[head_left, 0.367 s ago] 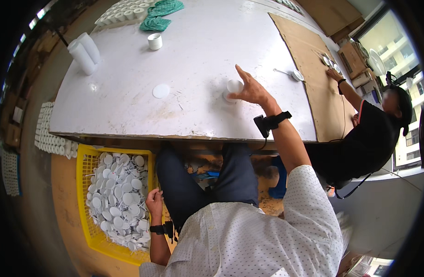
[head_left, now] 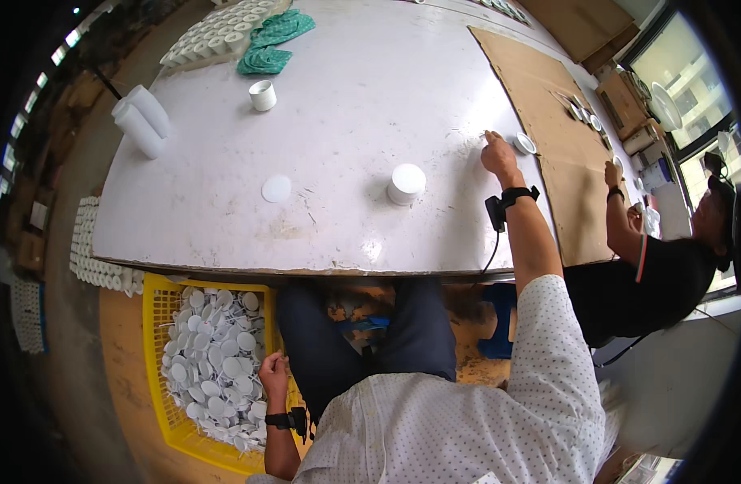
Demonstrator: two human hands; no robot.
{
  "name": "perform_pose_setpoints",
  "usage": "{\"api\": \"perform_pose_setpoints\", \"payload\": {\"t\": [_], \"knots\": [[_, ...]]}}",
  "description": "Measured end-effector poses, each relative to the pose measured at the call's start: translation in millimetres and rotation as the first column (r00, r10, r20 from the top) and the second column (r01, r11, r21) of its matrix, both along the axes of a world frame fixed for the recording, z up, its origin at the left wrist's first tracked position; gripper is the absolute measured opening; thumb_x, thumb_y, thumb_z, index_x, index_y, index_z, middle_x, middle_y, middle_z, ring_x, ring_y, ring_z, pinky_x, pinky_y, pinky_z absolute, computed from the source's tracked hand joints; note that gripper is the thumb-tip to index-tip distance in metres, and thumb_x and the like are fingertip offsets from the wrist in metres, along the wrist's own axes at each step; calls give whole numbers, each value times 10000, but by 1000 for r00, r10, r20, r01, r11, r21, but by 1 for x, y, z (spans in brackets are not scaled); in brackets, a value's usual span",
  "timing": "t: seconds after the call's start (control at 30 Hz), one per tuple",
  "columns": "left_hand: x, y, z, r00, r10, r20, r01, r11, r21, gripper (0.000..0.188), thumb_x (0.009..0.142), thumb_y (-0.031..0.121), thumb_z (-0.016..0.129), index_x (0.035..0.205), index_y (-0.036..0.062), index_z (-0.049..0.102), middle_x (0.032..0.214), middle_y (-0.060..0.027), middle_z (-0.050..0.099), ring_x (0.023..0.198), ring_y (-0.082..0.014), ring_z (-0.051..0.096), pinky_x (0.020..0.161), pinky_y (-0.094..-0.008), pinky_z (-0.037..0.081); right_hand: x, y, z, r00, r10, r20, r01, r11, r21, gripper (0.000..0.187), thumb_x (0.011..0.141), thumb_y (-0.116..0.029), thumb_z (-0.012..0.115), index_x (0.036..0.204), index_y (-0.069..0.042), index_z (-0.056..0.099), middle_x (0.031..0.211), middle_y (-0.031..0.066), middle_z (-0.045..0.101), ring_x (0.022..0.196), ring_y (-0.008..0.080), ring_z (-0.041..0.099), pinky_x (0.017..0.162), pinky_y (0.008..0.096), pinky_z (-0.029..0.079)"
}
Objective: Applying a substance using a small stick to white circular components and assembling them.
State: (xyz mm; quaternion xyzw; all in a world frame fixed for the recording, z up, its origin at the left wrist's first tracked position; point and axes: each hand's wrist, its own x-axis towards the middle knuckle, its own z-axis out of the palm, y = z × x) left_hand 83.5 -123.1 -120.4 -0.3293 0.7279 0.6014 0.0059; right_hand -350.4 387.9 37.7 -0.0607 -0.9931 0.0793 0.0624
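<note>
My right hand point(head_left: 499, 157) reaches to the table's right side, fingers pinched at the thin stem of a white round piece point(head_left: 525, 143). The wide end of that piece lies just right of my fingers, near the brown board. Left of this hand, a short white cylinder point(head_left: 407, 184) stands upright on the table. A flat white disc point(head_left: 277, 189) lies farther left. Low beside my thigh, my left hand point(head_left: 275, 375) is closed with curled fingers at the yellow basket's point(head_left: 155, 355) right rim. What it holds, if anything, is hidden. White discs with thin stems point(head_left: 217, 355) fill the basket.
Another white cup point(head_left: 262, 95), tall white rolls point(head_left: 142, 121) and a green cloth point(head_left: 277, 32) are on the table point(head_left: 346, 105). Rows of white cups point(head_left: 217, 36) stand at the far left. A co-worker in black point(head_left: 636, 282) handles similar pieces over the brown board point(head_left: 540, 113).
My right hand has moved right, from the short white cylinder to the stemmed piece, and its spread fingers have closed. My left hand stays by the basket.
</note>
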Motion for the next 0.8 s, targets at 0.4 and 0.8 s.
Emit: {"api": "perform_pose_setpoints", "payload": {"t": [0.4, 0.8], "knots": [[-24, 15, 28, 999, -32, 27, 32, 999, 20, 135, 854, 17, 521, 971, -17, 577, 944, -81, 636, 748, -120, 604, 616, -220, 471, 44, 5, 5, 944, 328, 40, -322, 885, 336, 150, 797, -76, 476, 879, -37, 596, 907, 118, 583, 876, 298, 578, 755, 382, 482], [-45, 32, 38, 971, -179, -160, 190, 981, 51, 161, 884, 26, 484, 1018, -19, 561, 1142, -142, 582, 906, -194, 628, 641, -241, 499, 223, -56, 24, 803, 594, -57, -592, 805, 41, 182, 716, -67, 588, 898, -70, 574, 951, 69, 573, 892, 252, 564, 742, 320, 495]]}}
